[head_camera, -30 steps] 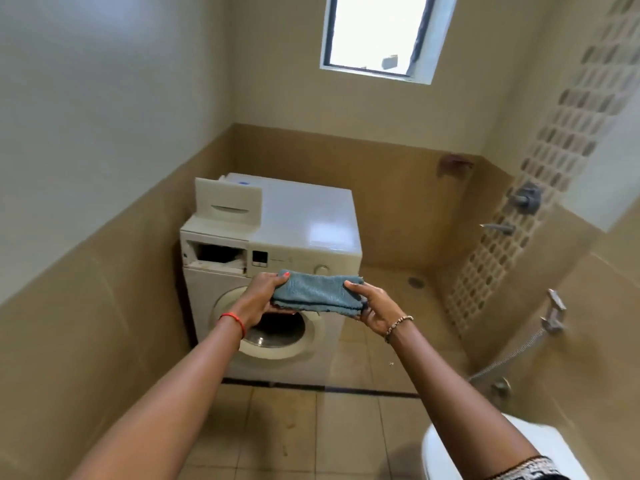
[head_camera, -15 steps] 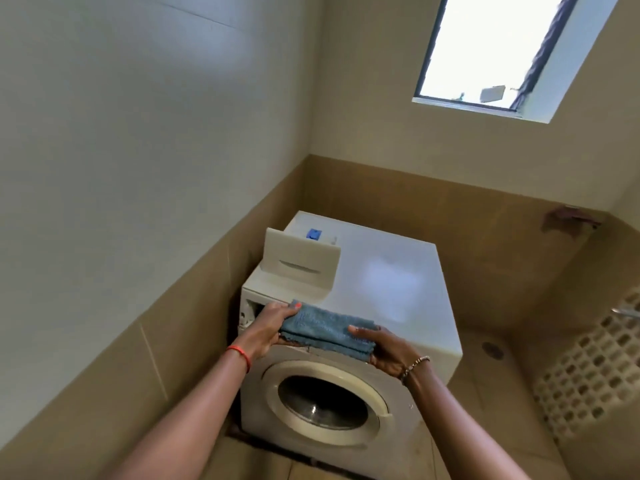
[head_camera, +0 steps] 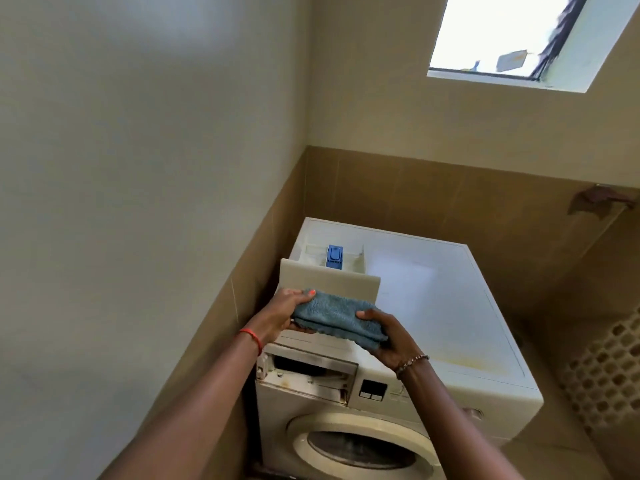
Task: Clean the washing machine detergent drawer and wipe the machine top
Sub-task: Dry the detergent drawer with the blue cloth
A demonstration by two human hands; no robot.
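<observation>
A folded blue-grey cloth [head_camera: 336, 315] is held between both hands above the front left corner of the white washing machine top [head_camera: 433, 299]. My left hand [head_camera: 282, 313] grips its left end, my right hand [head_camera: 388, 336] grips its right end. The removed detergent drawer [head_camera: 329, 271] lies on the machine top at the left, its front panel facing me and a blue insert [head_camera: 334, 256] inside. Below the hands gapes the empty, grimy drawer slot [head_camera: 311, 370] in the machine's front.
The machine stands in a corner, tiled walls close at its left and behind. Its round door [head_camera: 360, 448] is below the slot. A window [head_camera: 519, 39] is high on the back wall. A perforated tile wall [head_camera: 602, 368] lies to the right.
I have come closer to the machine, and the view now looks down on its top. Both hands still hold the cloth, now nearer the drawer.
</observation>
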